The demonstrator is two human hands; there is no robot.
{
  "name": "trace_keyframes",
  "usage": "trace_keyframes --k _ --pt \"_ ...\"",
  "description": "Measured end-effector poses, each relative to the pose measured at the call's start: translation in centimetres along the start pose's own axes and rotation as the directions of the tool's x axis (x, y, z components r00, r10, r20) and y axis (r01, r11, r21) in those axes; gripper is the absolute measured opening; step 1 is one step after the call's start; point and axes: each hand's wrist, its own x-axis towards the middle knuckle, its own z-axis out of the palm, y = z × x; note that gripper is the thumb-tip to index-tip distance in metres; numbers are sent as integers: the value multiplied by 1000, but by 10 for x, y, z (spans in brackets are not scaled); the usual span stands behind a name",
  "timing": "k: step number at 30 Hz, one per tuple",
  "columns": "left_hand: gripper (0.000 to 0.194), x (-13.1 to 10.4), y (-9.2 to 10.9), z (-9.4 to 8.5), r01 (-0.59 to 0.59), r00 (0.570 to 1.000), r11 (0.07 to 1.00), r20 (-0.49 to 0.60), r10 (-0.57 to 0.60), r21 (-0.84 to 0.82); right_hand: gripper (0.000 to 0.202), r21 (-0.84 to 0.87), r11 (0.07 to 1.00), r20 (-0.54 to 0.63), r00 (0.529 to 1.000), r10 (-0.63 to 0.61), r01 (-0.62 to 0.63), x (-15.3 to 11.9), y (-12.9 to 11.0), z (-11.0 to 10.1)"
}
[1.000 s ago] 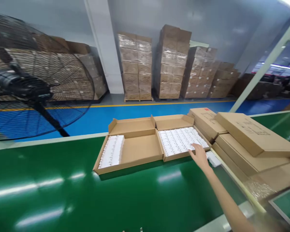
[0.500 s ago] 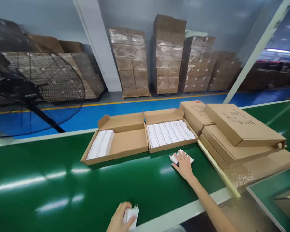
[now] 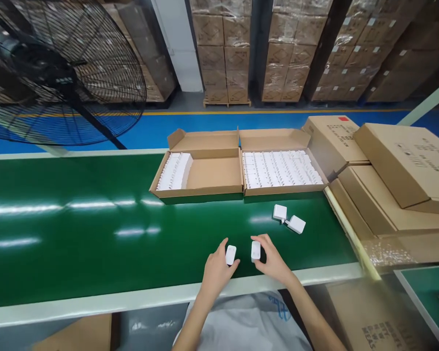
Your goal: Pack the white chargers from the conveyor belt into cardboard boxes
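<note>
My left hand (image 3: 215, 269) grips a small white plug charger (image 3: 230, 255) between thumb and fingers, just above the green work surface (image 3: 106, 263). Close by on the right, my right hand (image 3: 271, 261) pinches another white charger (image 3: 255, 250) by its sides. Two more chargers lie past my right hand, a squarish one (image 3: 280, 212) and a tilted one (image 3: 296, 224), with metal prongs showing between them. Farther back, an open carton (image 3: 215, 170) has white chargers (image 3: 174, 170) packed along its left side. Rows of chargers (image 3: 281, 168) fill the open carton beside it (image 3: 285, 190).
Closed cardboard boxes (image 3: 406, 170) are stacked at the right end, beside a pale yellow strip (image 3: 351, 234). A large black fan (image 3: 62, 78) stands at the left beyond the surface. Wrapped pallets of cartons (image 3: 227, 58) line the back.
My right hand has drawn back from the chargers on the surface and now holds one. The left hand has moved up and right with its charger. The view has tilted down.
</note>
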Motion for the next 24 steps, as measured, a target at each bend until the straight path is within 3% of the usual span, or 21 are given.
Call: trace_keyframes --k 3,6,8,10,12,14,16,17,20,21,24 --pt "84 -3 4 -11 -97 955 993 273 113 -74 66 10 1000 -16 1000 10 -10 -14 -4 14" --pt "73 1 6 -22 -204 868 965 425 257 -166 50 -118 993 -81 996 23 -32 -16 -5 16" --pt "47 6 6 -24 -252 864 954 407 296 -159 33 -192 975 -158 984 81 -111 -14 -5 15" --pt "23 12 6 -21 -307 886 945 330 327 -112 24 -208 953 -255 953 166 -221 -11 -7 13" --pt "29 18 6 -13 -362 899 928 231 372 -86 21 -156 954 -247 945 213 -255 -7 -11 11" --pt "55 23 9 -4 -421 884 897 164 439 -133 21 -79 983 -50 986 160 -164 -2 -14 2" --pt "74 25 14 5 -465 854 864 159 496 -194 25 -65 997 111 992 53 -46 6 -11 -18" --pt "76 26 18 9 -477 841 855 175 511 -206 29 -124 992 100 995 32 -19 12 -6 -32" --pt "65 24 31 21 -484 839 859 191 510 -166 44 -439 884 -182 979 89 -162 38 21 -83" --pt "59 24 35 25 -488 843 861 181 507 -144 47 -496 840 -227 966 120 -221 47 31 -98" --pt "48 24 42 35 -495 850 860 138 509 -123 40 -518 814 -207 962 179 -263 67 55 -125"
